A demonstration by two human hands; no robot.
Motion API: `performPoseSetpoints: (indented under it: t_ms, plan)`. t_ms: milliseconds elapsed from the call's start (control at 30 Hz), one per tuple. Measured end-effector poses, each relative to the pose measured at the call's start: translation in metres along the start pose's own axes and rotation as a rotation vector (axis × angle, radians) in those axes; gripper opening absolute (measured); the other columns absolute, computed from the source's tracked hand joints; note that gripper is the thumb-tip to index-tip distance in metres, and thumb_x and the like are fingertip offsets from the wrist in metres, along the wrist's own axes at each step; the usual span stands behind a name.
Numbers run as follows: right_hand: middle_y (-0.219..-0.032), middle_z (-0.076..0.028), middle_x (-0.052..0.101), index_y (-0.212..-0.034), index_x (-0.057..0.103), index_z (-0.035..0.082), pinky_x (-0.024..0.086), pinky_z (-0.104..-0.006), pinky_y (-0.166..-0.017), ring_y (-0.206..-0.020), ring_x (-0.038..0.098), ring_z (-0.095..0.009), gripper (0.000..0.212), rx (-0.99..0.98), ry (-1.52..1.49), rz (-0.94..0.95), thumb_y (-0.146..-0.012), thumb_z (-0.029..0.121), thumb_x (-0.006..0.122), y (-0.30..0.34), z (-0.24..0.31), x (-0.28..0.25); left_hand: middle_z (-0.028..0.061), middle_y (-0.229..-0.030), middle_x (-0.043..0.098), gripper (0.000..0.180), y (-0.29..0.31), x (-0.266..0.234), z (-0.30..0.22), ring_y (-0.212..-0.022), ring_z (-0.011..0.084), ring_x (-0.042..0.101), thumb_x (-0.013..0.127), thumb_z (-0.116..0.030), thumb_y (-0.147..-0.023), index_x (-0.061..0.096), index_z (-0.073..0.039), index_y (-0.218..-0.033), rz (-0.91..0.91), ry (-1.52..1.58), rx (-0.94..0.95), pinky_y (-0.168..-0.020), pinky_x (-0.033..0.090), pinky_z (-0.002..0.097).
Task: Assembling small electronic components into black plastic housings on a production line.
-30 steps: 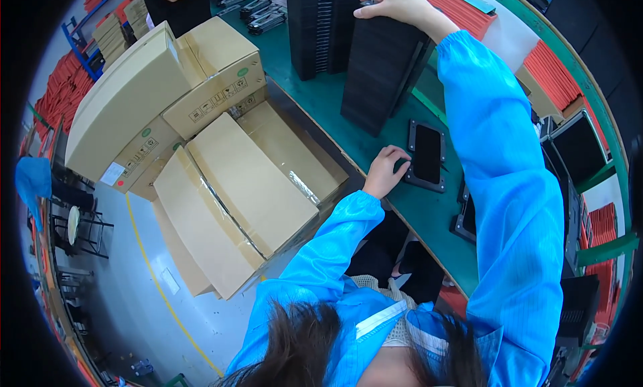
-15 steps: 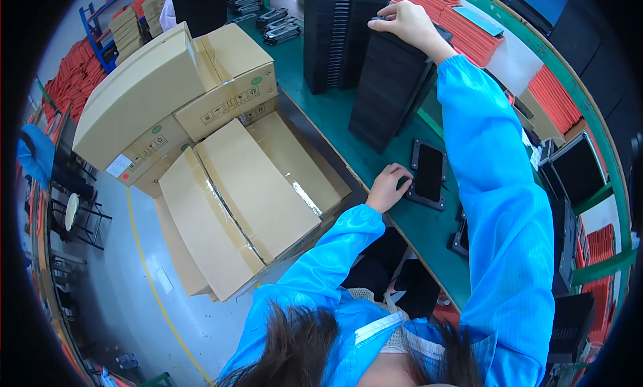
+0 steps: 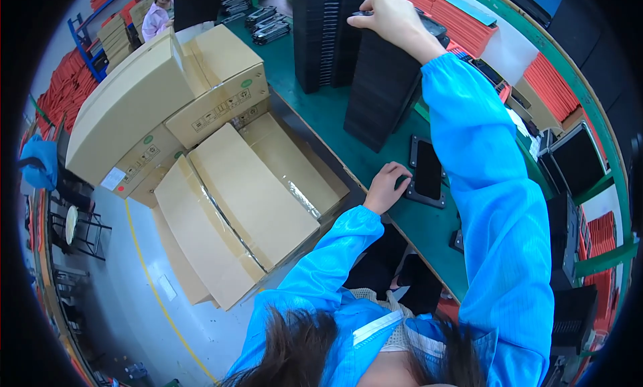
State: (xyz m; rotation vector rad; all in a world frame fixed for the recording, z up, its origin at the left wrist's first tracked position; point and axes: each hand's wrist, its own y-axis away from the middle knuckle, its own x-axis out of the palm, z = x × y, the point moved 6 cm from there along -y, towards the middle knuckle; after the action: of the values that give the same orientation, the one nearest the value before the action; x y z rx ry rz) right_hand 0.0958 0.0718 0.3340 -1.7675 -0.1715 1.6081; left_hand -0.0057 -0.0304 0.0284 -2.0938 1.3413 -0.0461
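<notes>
On the green bench, a black flat frame (image 3: 416, 154) with corner mounts holds a dark, glossy phone-like panel (image 3: 429, 176). My left hand (image 3: 386, 188) is at the left edge of this frame, its fingers bent and thumb apart, with nothing visible between them. Farther off, my right hand (image 3: 395, 22) reaches over the top of a tall stack of flat black pieces (image 3: 382, 85). Its fingers are closed on a flat black piece at the top, whose edge shows by the fingertips. The palm side is hidden. Another tall black stack (image 3: 308, 45) stands just left of it.
Large cardboard boxes (image 3: 234, 206) fill the left side by the bench edge. Metallic parts (image 3: 268, 25) lie at the far end of the bench. Red-orange stacks (image 3: 462, 25) line the back. A monitor (image 3: 579, 159) stands at right. Two people are at the far left.
My right hand has shifted slightly left at the stack top, and a piece's edge now shows at its fingertips. The left hand stays by the frame. Another person shows at the far left.
</notes>
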Motion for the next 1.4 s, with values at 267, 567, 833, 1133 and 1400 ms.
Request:
performPoseSetpoints:
  t_ms: [267, 567, 833, 1133, 1400]
  plan:
    - [-0.099, -0.015, 0.069, -0.116, 0.065, 0.003, 0.053, -0.0322, -0.081, -0.091, 0.067, -0.026, 0.051, -0.135, -0.168, 0.055, -0.088, 0.045, 0.063, -0.006, -0.035, 0.018, 0.0106, -0.099, 0.062, 0.014, -0.007, -0.015, -0.044, -0.095, 0.0307, 0.060, 0.063, 0.001, -0.080, 0.065, -0.005, -0.092, -0.122, 0.055, 0.147, -0.082, 0.049, 0.0382]
    - [-0.079, -0.016, 0.070, -0.087, 0.074, 0.003, 0.054, -0.0354, -0.074, -0.078, 0.069, -0.029, 0.027, -0.030, -0.958, -0.131, -0.075, 0.027, 0.072, -0.033, -0.143, 0.002, 0.0149, -0.105, 0.061, 0.019, -0.162, -0.174, -0.156, -0.101, 0.0340, 0.056, 0.059, -0.008, -0.084, 0.062, -0.001, -0.102, -0.827, -0.405, 0.595, -0.091, 0.044, 0.0408]
    - [-0.101, -0.018, 0.067, -0.112, 0.067, 0.002, 0.050, -0.0353, -0.086, -0.093, 0.065, -0.029, 0.043, 0.345, -0.045, 0.072, -0.090, 0.038, 0.060, -0.006, -0.176, 0.019, 0.0181, -0.105, 0.058, 0.026, -0.222, -0.183, -0.098, -0.101, 0.0328, 0.055, 0.046, -0.017, -0.092, 0.067, 0.000, -0.093, -0.577, -0.308, 0.149, -0.091, 0.043, 0.0401]
    - [-0.090, -0.013, 0.071, -0.105, 0.073, 0.005, 0.053, -0.0320, -0.078, -0.082, 0.068, -0.020, 0.026, 0.320, -0.037, 0.029, -0.085, 0.022, 0.069, -0.018, -0.235, 0.008, 0.0166, -0.098, 0.061, 0.028, -0.228, -0.173, -0.101, -0.096, 0.0323, 0.057, 0.042, -0.014, -0.091, 0.069, -0.004, -0.094, -0.566, -0.238, 0.234, -0.089, 0.043, 0.0403]
    - [-0.090, -0.011, 0.071, -0.102, 0.074, 0.006, 0.052, -0.0320, -0.075, -0.082, 0.066, -0.017, 0.023, 0.358, -0.103, -0.008, -0.086, 0.021, 0.068, -0.003, -0.256, 0.022, 0.0147, -0.107, 0.064, 0.032, -0.244, -0.166, -0.099, -0.100, 0.0326, 0.059, 0.042, -0.020, -0.090, 0.070, -0.006, -0.098, -0.455, -0.444, 0.117, -0.092, 0.042, 0.0427]
